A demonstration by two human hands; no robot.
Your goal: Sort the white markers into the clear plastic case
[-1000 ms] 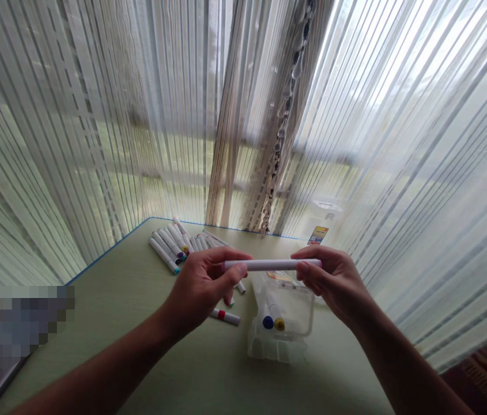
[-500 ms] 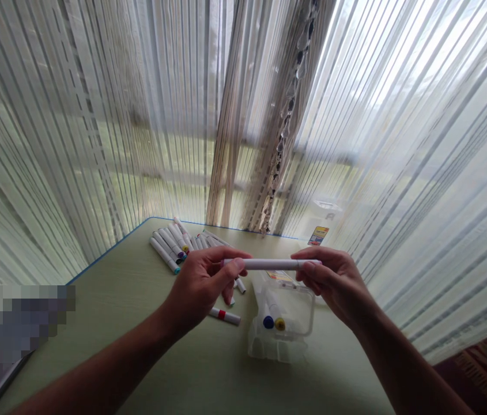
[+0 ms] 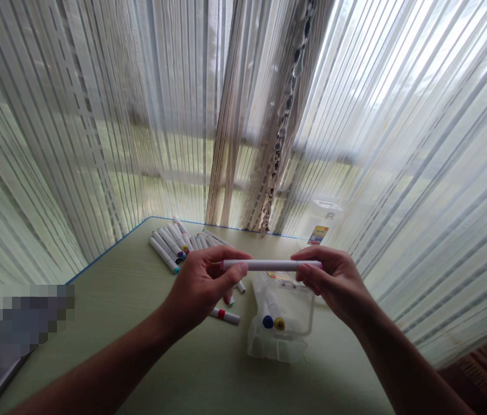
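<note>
A white marker (image 3: 271, 265) with pinkish ends is held level above the table between my two hands. My left hand (image 3: 211, 274) pinches its left end with thumb and fingers. At the other end, my right hand (image 3: 327, 274) grips the marker the same way. Below it stands a clear plastic case (image 3: 310, 311) with two markers in it, one ending in a blue cap (image 3: 268, 321) and one in a yellow cap (image 3: 279, 323). A white marker with a red band (image 3: 226, 316) lies on the table under my left hand, which partly covers it.
Several white markers (image 3: 168, 248) lie in a pile at the back left of the pale green table (image 3: 126, 311). Behind the case rises a clear lid with a yellow label (image 3: 318, 234). String curtains (image 3: 174, 115) hang along the table's far edge. A blurred object (image 3: 5, 340) is at the left.
My left thumb has shifted slightly right along the marker, and more of its pinkish left end shows. Both hands keep their hold at nearly the same place.
</note>
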